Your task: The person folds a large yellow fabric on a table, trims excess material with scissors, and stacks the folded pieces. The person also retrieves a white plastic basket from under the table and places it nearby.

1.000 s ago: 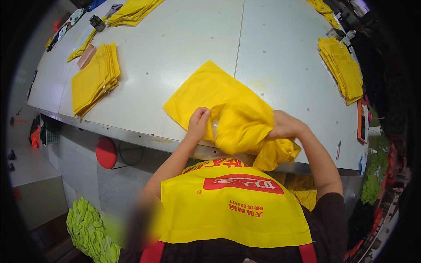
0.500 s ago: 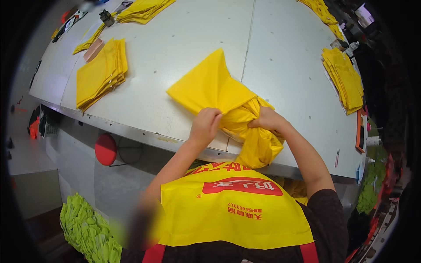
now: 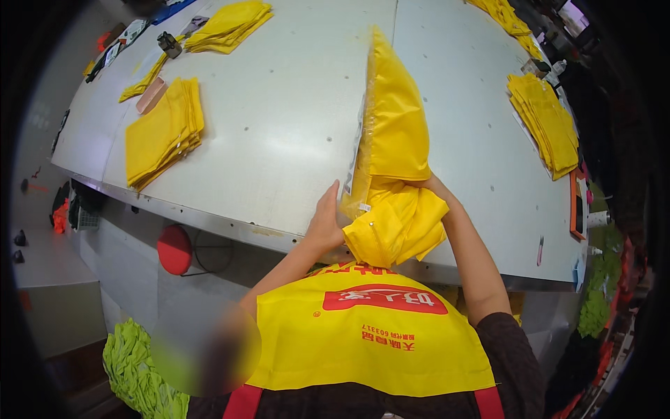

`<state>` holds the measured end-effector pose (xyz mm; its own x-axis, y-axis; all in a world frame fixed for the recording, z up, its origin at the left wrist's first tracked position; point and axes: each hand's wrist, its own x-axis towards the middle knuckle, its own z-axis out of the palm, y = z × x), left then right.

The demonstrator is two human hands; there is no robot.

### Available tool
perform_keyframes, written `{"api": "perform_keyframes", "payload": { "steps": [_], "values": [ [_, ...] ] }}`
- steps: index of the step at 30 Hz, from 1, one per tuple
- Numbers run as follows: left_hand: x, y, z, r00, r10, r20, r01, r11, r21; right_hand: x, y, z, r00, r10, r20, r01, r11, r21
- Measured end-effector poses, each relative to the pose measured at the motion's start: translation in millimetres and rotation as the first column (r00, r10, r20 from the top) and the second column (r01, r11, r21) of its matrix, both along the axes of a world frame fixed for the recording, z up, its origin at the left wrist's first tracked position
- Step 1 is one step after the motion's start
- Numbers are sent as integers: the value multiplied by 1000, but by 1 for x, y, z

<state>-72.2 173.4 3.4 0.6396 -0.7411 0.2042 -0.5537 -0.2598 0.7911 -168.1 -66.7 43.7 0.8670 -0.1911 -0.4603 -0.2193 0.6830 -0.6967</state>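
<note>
I hold a bright yellow garment (image 3: 394, 140) at the near edge of a large white table (image 3: 279, 140). It is partly inside a clear plastic bag and stands up on edge. My left hand (image 3: 326, 216) presses flat against the left side of the bag, fingers extended. My right hand (image 3: 431, 187) grips the bunched lower part of the garment from the right, mostly hidden behind the cloth. A yellow apron with a red patch (image 3: 377, 328) covers my chest below.
A stack of folded yellow garments (image 3: 162, 133) lies at the left. Another stack (image 3: 227, 24) sits at the far left and one more (image 3: 548, 122) at the right edge. Green cloth (image 3: 136, 366) is piled on the floor lower left. A red round stool (image 3: 174, 249) stands under the table.
The yellow garment went from lying spread flat on the table to standing up on edge in the bag. Both hands shifted toward its lower bunched end.
</note>
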Motion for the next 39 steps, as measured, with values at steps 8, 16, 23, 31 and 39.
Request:
{"api": "perform_keyframes", "payload": {
  "steps": [8,16,23,31,39],
  "values": [
    [7,-19,30,953,-304,12,285,906,313,-3,9,5,995,-87,50,90,995,-51],
    [7,0,106,976,-183,-114,206,947,246,-12,-4,1,976,-199,91,207,974,-93],
    [0,19,54,974,-127,186,55,936,349,-6,0,2,956,-272,113,289,942,-172],
    [20,1,-27,994,69,85,-82,984,156,18,1,7,920,-363,149,392,866,-310],
    [-9,-13,9,974,-180,137,105,897,429,31,-16,28,900,-405,164,432,772,-467]
  ]
}}
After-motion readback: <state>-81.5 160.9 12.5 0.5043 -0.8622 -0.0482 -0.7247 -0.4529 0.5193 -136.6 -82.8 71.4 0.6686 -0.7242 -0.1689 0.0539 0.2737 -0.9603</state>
